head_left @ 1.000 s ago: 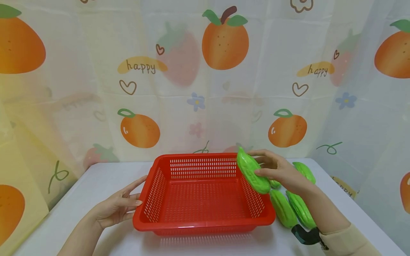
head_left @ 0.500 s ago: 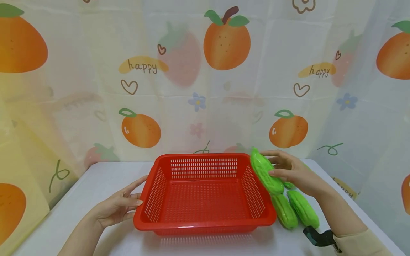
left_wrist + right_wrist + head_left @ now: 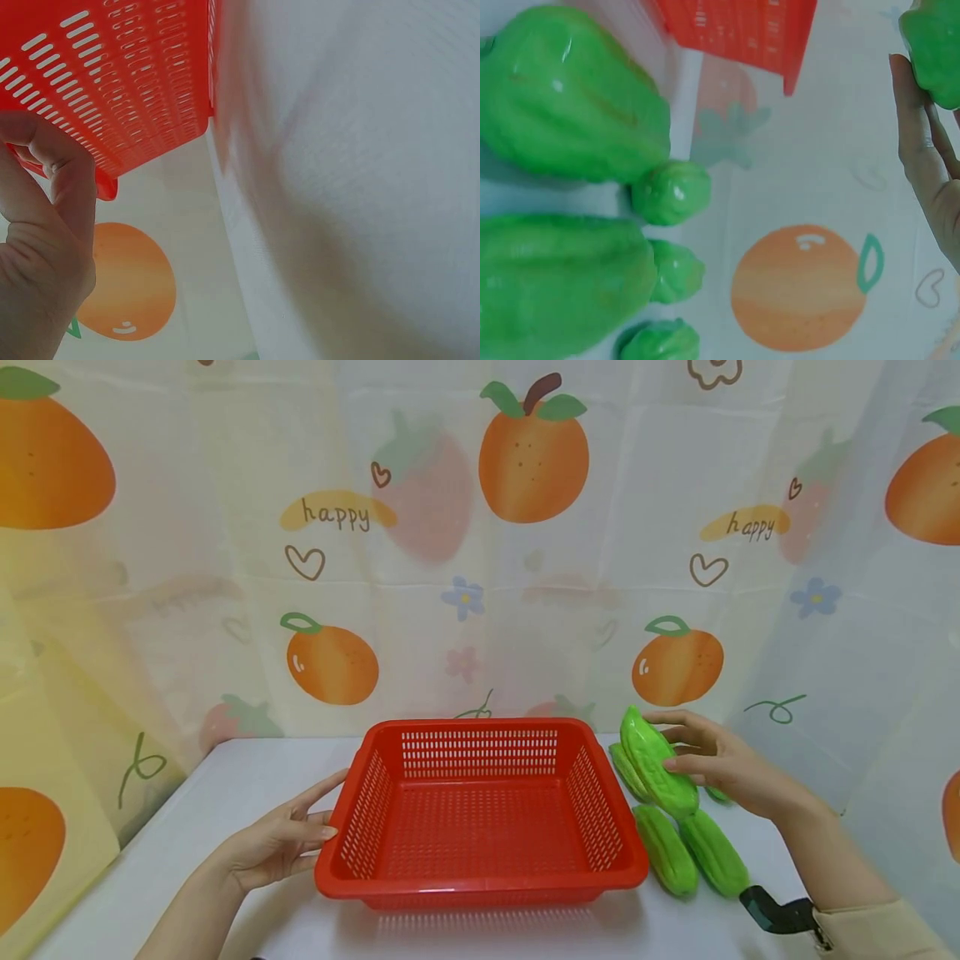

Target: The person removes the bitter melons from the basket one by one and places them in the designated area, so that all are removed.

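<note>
My right hand [image 3: 738,768] pinches a bright green bitter melon [image 3: 654,760] between thumb and fingers, its pointed tip up and to the left. In the right wrist view, part of this held bitter melon [image 3: 936,56] shows at the top right corner above the fingers. It is to the right of a red plastic basket [image 3: 480,887], over several other melons. At the basket's left side, my left hand [image 3: 266,847] grips the rim, thumb on the edge and fingers below it. The left wrist view shows those fingers [image 3: 71,176] against the slotted wall.
Right of the basket, green bitter melons lie on the white table [image 3: 258,760]: two in front [image 3: 666,852] [image 3: 716,853], one behind the held one [image 3: 628,770], another partly hidden by my hand [image 3: 718,794]. A fruit-print curtain [image 3: 525,635] hangs behind.
My right hand has carried the held bitter melon to the right, from over the basket's right rim to above the melons beside it. The left hand and basket stay put.
</note>
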Demonstrator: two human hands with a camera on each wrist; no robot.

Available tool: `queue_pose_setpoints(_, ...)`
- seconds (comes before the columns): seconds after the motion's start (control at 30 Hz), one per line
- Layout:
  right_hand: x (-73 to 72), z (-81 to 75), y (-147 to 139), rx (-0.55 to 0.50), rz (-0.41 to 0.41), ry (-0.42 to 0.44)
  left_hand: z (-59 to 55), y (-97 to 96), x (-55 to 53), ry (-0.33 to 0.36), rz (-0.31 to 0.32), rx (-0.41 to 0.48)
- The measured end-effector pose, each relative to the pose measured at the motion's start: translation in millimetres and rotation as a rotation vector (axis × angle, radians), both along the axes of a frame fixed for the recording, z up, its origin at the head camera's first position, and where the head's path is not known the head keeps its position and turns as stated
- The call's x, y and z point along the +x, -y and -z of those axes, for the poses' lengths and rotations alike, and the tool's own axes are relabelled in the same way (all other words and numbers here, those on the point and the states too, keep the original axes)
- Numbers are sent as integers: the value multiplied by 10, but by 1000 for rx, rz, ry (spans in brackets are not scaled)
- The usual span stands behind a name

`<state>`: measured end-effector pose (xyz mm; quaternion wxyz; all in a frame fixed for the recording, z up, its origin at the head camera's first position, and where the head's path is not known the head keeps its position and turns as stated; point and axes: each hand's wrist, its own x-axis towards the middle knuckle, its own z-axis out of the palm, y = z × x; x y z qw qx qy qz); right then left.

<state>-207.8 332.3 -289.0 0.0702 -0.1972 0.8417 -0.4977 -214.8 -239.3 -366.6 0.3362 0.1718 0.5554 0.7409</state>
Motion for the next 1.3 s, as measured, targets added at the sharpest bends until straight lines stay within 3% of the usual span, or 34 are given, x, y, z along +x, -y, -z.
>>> queue_pose_setpoints(0.4, -23, 39, -331, 72, 79, 25, 5, -6, -8, 5, -9, -4)
queue_pose_setpoints(0.83, -138, 284, -778, 31, 135, 102, -8, -8, -2, 10, -10, -3)
queue_pose_setpoints(1.3, -122, 550, -1198, 72, 163, 206, -15, -8, 2, 16, -21, -12)
